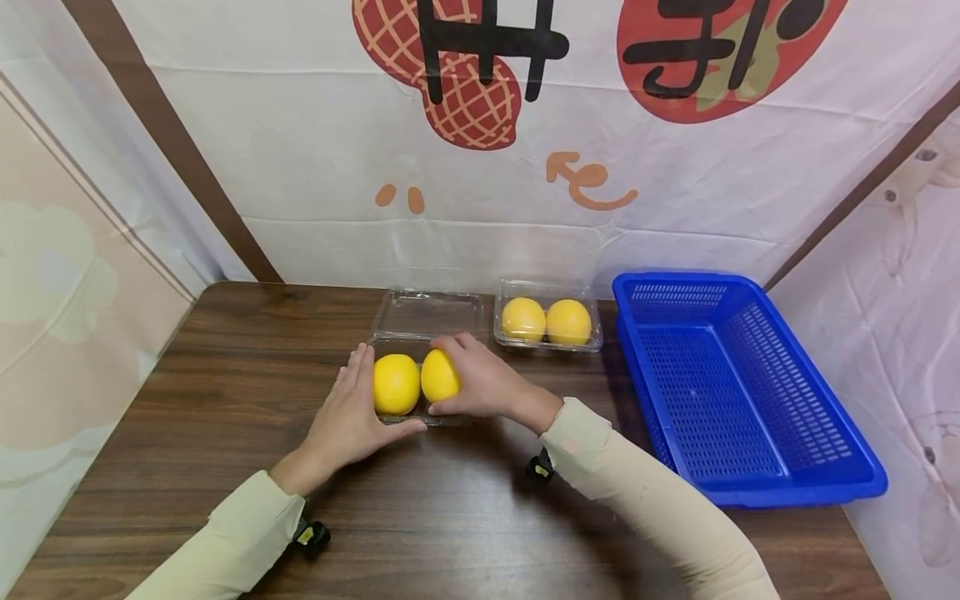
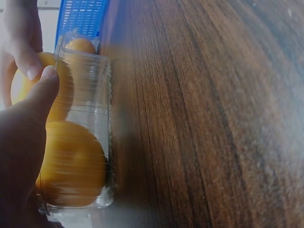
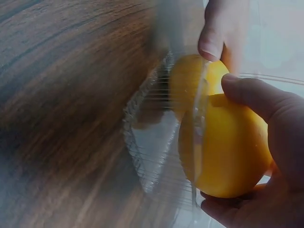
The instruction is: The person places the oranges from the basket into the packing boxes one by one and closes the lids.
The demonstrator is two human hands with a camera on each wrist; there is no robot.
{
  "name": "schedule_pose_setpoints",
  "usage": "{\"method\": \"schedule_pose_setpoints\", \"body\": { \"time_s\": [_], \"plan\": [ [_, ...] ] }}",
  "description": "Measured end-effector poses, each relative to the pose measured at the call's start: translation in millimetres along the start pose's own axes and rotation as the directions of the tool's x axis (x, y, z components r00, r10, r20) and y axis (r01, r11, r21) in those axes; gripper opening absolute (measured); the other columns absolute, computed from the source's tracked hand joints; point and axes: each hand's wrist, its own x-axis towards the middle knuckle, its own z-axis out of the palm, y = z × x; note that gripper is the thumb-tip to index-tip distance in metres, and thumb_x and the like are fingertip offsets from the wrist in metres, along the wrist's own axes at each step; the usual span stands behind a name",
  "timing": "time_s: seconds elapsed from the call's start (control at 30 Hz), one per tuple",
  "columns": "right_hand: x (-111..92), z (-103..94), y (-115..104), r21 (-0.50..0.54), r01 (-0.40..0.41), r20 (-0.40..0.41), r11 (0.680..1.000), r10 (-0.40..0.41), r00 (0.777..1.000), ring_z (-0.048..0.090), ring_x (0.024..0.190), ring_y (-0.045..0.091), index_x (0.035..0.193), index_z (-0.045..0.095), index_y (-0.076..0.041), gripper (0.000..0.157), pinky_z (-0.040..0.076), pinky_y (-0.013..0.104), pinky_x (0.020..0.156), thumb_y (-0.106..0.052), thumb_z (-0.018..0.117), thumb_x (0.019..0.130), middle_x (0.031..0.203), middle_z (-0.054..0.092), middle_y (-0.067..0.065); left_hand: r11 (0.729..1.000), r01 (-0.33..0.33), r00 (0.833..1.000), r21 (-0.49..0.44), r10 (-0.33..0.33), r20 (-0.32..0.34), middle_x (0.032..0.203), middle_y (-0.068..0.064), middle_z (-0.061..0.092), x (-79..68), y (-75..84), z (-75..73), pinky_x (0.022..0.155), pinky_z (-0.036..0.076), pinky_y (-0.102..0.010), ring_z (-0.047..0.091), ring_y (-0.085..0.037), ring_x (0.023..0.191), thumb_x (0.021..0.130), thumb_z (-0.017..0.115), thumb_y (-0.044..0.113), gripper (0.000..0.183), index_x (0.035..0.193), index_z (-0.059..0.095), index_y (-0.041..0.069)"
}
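Observation:
A clear plastic clamshell box (image 1: 438,419) stands on the table with its lid (image 1: 431,315) folded back toward the wall. One orange (image 1: 396,384), yellow-skinned and round, sits in the box's left half. My left hand (image 1: 347,421) holds the box's left end, fingers along the side and thumb over the front rim. At the right half, my right hand (image 1: 486,379) grips a second orange (image 3: 232,147) between thumb and fingers. This orange rises above the box rim, partly inside it, close beside the first one. In the left wrist view, the two thumbs nearly meet at the front wall.
Just behind and to the right stands a closed clear box (image 1: 546,340) with two more oranges in it. A blue plastic basket (image 1: 806,358) takes up the table's right side. A printed cloth wall (image 1: 480,242) borders the wooden table (image 1: 225,400) at the back.

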Motion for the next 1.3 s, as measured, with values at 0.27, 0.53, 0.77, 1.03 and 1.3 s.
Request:
{"method": "schedule_pose_setpoints", "body": {
  "time_s": [0.27, 0.53, 0.77, 1.03, 1.3],
  "plan": [
    [0.0, 8.0, -1.8, -0.043, 0.001, 0.005, 0.999, -0.001, 1.000, 0.054, 0.116, 0.024, 0.150, 0.045, -0.010, 0.091, 0.054, 0.039, 0.091, -0.046, 0.087, 0.078, 0.140, 0.052, 0.014, 1.000, -0.001, 1.000, -0.002, 0.001, -0.011, 0.166, -0.030, 0.010, 0.5, 0.1, 1.5, 0.122, 0.018, -0.058, 0.016, -0.046, 0.152, 0.071, 0.079, 0.074, 0.139, 0.159, 0.009, -0.009],
    [1.0, 11.0, -1.2, -0.054, 0.000, 0.010, 0.999, 0.001, 1.000, 0.055, 0.114, 0.024, 0.150, 0.045, -0.010, 0.090, 0.054, 0.039, 0.089, -0.047, 0.086, 0.079, 0.139, 0.052, 0.014, 1.000, 0.002, 1.000, -0.008, -0.002, -0.015, 0.166, -0.030, 0.011, 0.2, -0.1, 2.1, 0.122, 0.019, -0.058, 0.016, -0.046, 0.152, 0.071, 0.079, 0.073, 0.139, 0.159, 0.009, -0.008],
    [2.4, 13.0, 0.4, -0.064, -0.002, 0.005, 0.998, 0.002, 1.000, 0.053, 0.118, 0.025, 0.150, 0.045, -0.010, 0.090, 0.053, 0.039, 0.092, -0.049, 0.085, 0.079, 0.141, 0.052, 0.013, 1.000, 0.001, 1.000, -0.020, -0.001, -0.013, 0.166, -0.029, 0.011, 1.1, -1.7, 2.8, 0.122, 0.018, -0.058, 0.017, -0.047, 0.152, 0.070, 0.079, 0.074, 0.140, 0.159, 0.009, -0.008],
    [1.8, 16.1, 0.7, -0.088, -0.002, -0.017, 0.996, 0.001, 1.000, 0.051, 0.122, 0.027, 0.150, 0.044, -0.010, 0.089, 0.051, 0.040, 0.096, -0.051, 0.083, 0.081, 0.141, 0.052, 0.014, 1.000, -0.004, 1.000, -0.023, 0.003, -0.021, 0.166, -0.029, 0.011, 0.7, -1.3, 3.3, 0.122, 0.019, -0.059, 0.017, -0.047, 0.151, 0.070, 0.079, 0.073, 0.139, 0.159, 0.010, -0.008],
    [-0.2, 17.9, -0.5, -0.145, 0.005, -0.034, 0.989, -0.010, 0.999, 0.051, 0.119, 0.026, 0.150, 0.042, -0.008, 0.088, 0.049, 0.038, 0.099, -0.053, 0.079, 0.084, 0.137, 0.052, 0.014, 0.999, -0.008, 1.000, -0.032, 0.007, -0.028, 0.166, -0.029, 0.011, 1.1, -2.0, 3.9, 0.122, 0.019, -0.059, 0.017, -0.047, 0.151, 0.070, 0.079, 0.074, 0.139, 0.159, 0.010, -0.007]
  ]
}}
